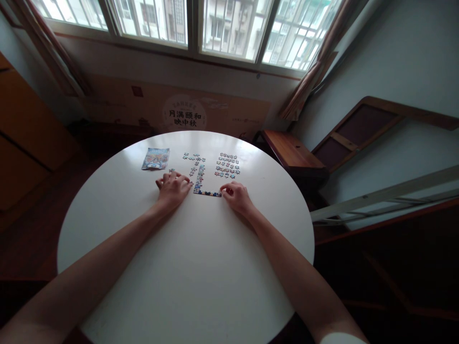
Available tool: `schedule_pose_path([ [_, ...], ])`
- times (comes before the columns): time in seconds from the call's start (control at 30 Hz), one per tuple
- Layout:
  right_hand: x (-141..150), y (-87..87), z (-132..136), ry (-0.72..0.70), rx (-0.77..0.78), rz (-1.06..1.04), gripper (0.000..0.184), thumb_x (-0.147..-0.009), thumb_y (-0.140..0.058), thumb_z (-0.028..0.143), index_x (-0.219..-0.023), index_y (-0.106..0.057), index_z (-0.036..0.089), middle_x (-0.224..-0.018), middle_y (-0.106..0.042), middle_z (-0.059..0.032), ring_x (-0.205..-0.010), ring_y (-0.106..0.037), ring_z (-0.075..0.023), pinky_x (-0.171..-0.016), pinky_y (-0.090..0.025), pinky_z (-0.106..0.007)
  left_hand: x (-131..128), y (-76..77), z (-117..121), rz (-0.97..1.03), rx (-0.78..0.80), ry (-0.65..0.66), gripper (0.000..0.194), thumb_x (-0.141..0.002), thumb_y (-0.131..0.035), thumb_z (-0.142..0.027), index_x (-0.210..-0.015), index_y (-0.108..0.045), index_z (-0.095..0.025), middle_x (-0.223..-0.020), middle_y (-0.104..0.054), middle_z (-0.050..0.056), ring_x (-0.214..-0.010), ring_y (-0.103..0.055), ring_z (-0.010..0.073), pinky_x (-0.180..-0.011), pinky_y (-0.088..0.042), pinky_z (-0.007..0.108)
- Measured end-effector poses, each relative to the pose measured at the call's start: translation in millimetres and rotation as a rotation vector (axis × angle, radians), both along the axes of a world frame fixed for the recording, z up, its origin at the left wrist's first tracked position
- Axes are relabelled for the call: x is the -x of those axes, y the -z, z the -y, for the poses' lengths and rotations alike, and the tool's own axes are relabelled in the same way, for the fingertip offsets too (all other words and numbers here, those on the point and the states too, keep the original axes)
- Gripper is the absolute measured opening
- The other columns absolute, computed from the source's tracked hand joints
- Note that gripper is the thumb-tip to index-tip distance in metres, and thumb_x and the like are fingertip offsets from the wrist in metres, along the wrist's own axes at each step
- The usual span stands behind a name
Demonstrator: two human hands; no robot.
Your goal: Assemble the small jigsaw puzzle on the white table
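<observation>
A partly joined jigsaw puzzle [199,186] forms an L on the white table, with a left column and a bottom row. My right hand [238,196] is at the right end of that row, thumb and index finger pinched on a puzzle piece at its edge; the fingers mostly hide the piece. Left of the column, my left hand [173,189] rests on the tabletop with its fingers bent and apart, holding nothing that I can see. One loose puzzle piece [172,170] lies just beyond its fingers. More loose pieces [192,157] lie scattered above the column.
Several loose puzzle pieces [228,165] are laid out in rows at the right. A picture sheet or packet [156,158] lies at the left of the round white table [186,272]. A wooden bench [292,149] stands beyond the table's right edge, below the window.
</observation>
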State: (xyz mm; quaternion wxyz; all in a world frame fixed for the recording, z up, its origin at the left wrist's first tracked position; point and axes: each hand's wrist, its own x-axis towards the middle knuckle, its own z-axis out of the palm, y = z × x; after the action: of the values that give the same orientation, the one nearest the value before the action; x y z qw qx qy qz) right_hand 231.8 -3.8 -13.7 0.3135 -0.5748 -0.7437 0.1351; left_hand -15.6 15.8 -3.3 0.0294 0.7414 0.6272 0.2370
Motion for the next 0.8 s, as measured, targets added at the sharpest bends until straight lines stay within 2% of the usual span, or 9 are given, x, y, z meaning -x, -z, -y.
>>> schedule_pose_path([
  [0.5, 0.6, -0.7, 0.8, 0.005, 0.0, 0.021, 0.018, -0.08, -0.059, 0.017, -0.087, -0.074, 0.023, -0.077, -0.064, -0.0009, -0.076, -0.057, -0.0148, -0.078, -0.042, -0.028, 2.1, 7.8, -7.5, 0.062, 0.05, 0.024, 0.023, -0.079, -0.058, -0.041, -0.091, -0.068, -0.024, -0.115, -0.056, 0.01, -0.11, -0.046, 0.0332, -0.091, -0.035, 0.048],
  [0.7, 1.1, -2.2, 1.4, 0.005, 0.001, 0.018, 0.018, -0.08, -0.059, 0.016, -0.087, -0.074, 0.023, -0.078, -0.064, -0.0014, -0.075, -0.057, -0.015, -0.078, -0.042, -0.029, 1.1, 6.6, -5.6, 0.085, 0.03, 0.044, 0.021, -0.078, -0.059, -0.038, -0.091, -0.065, -0.023, -0.114, -0.06, 0.01, -0.11, -0.048, 0.0326, -0.09, -0.036, 0.046],
  [0.8, 1.3, -2.6, 1.4, 0.003, 0.0, 0.016, 0.018, -0.08, -0.059, 0.017, -0.087, -0.074, 0.023, -0.077, -0.064, -0.0013, -0.075, -0.057, -0.015, -0.078, -0.042, -0.029, 0.7, 6.6, -5.4, 0.113, 0.037, 0.089, 0.017, -0.079, -0.059, -0.035, -0.09, -0.064, -0.023, -0.104, -0.066, 0.008, -0.111, -0.049, 0.0314, -0.09, -0.037, 0.045],
])
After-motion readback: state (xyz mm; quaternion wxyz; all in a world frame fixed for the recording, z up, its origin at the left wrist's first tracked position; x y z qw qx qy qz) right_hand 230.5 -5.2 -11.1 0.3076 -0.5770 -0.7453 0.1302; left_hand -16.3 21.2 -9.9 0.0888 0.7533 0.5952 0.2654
